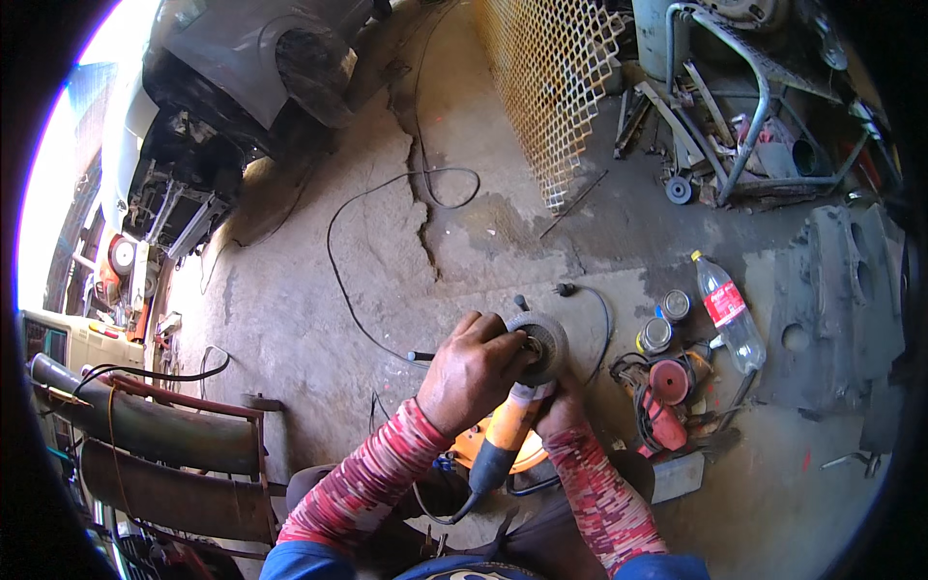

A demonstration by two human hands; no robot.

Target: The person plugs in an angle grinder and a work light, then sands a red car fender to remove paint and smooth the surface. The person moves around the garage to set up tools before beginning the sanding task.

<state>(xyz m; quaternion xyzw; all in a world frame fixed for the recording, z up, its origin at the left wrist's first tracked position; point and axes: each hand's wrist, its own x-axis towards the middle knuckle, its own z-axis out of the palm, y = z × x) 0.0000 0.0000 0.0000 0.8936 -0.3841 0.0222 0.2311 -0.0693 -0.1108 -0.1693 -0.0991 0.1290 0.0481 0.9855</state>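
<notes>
Clearly both hands meet at the head of an orange angle grinder (509,430), which is held upright over the lap so its grey disc (543,343) faces up where the person can see it. The left hand (471,372) lies over the disc's hub with fingers curled down onto it, a closed grip that looks meant to turn or press something at the centre; exactly what the fingertips pinch is hidden. The right hand (564,411) wraps the grinder's neck from beneath, clenched round the body to steady the tool against the other hand's effort. The grinder's black cable (440,512) loops down by the knees, slack and out of the way

Close to the right on the cracked concrete floor (387,251), within arm's reach, sit a red power tool (667,401), two small tins (665,322) and a clear plastic bottle (727,311) with a red label. Farther off stand a sheet of yellow expanded mesh (546,77) and a metal trolley frame (739,106); a worn chair (164,445) is at the left
</notes>
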